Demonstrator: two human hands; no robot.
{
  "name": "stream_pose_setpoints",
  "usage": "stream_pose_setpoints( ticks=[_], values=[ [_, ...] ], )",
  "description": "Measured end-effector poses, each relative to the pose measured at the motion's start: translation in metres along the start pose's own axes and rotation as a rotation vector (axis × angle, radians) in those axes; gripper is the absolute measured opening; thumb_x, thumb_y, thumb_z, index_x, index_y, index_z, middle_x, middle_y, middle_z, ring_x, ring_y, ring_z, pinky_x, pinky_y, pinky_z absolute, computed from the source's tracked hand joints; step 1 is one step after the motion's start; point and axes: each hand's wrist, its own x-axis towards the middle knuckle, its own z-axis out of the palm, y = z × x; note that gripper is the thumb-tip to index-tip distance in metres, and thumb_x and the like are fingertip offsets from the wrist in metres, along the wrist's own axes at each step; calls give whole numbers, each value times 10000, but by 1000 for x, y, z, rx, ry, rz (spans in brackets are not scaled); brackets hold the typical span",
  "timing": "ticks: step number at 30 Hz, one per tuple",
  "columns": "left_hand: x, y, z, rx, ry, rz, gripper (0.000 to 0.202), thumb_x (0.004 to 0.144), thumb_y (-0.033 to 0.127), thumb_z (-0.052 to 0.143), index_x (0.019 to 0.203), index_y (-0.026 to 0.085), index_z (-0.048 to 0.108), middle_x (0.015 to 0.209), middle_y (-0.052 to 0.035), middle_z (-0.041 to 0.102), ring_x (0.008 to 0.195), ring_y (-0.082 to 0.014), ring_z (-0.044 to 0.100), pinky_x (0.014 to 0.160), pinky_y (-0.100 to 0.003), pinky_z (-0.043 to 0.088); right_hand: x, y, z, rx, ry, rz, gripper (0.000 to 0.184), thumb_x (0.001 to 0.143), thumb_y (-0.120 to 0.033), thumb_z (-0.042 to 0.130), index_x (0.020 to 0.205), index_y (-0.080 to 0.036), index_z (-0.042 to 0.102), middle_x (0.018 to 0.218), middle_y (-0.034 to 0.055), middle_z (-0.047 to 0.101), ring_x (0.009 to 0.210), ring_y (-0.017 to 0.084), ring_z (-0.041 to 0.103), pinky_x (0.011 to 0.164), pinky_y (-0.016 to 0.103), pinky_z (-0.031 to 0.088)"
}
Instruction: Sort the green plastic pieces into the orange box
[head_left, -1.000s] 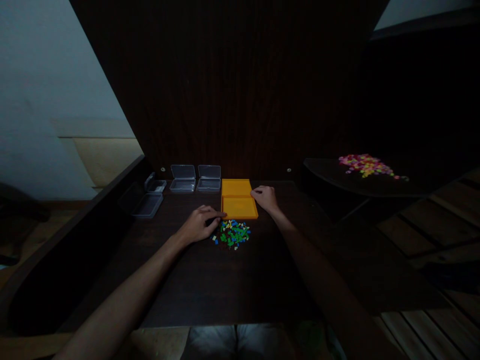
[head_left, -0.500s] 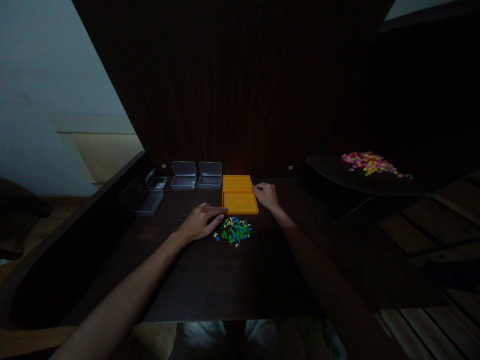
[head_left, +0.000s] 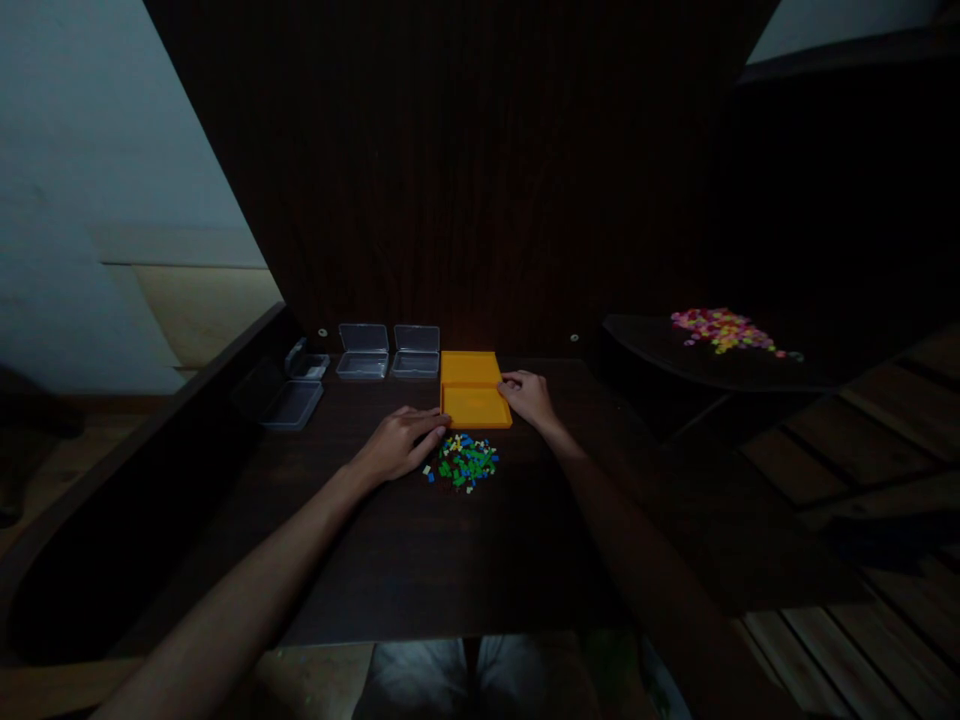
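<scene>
"Yellow plastic — that's the open case [head_left: 476,405], isn't it? Where does it sit?"

"By the far edge of the desk [head_left: 405,570], close to the upright back panel [head_left: 480,180]. The lid half lies toward the panel, the tray half toward the near edge."

"And the left hand [head_left: 396,444]?"

"At the tray's near left corner, fingers stretched out to it. The thumb sits a little apart from them; whether anything is pinched there, I can't tell."

"The right hand [head_left: 531,398]?"

"On the case's right side, about where lid and tray meet. Fingertips are bent in to the edge, but it's too dark and small to tell if they grip it or merely rest on it."

"What's in front of the case?"

"A loose pile of small bricks [head_left: 466,464] — green, blue, yellow and pale — between the tray and the desk's near edge, just beside the left thumb."

"Anything over to the left?"

"Two clear boxes [head_left: 364,365] with lids raised, in a row along the far edge. Nearer the far left corner there's a larger clear box [head_left: 292,405] and a smaller one [head_left: 315,367] behind it."

"And beyond the desk's right edge?"

"A dark shelf [head_left: 645,345] with a rounded front, carrying a heap of pink, red and yellow pieces [head_left: 724,330]."
</scene>
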Motion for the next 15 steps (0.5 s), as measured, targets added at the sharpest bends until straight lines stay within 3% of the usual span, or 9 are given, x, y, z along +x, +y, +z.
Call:
stream_pose_setpoints(
  ticks=[11, 15],
  values=[
    [-2, -2, 1, 44, 24, 36, 309, 985, 252, 437, 1199, 186, 649, 1161, -90, 717, 1138, -226, 652, 942, -402, 519, 1, -4, -2, 24, -11, 37, 220, 723, -231, 627, 865, -139, 769, 663, 23, 656, 623, 149, 583, 642, 248, 459],
    [-3, -4, -2, 34, 99, 63, 316, 966, 213, 447, 1218, 175, 633, 1191, -106, 700, 1128, -230, 652, 943, -412, 518, 0, -6, -3, 45, -7, 86, 289, 730, -268, 636, 958, -130, 748, 631, 0, 638, 593, 141, 568, 616, 243, 448]
  ],
)
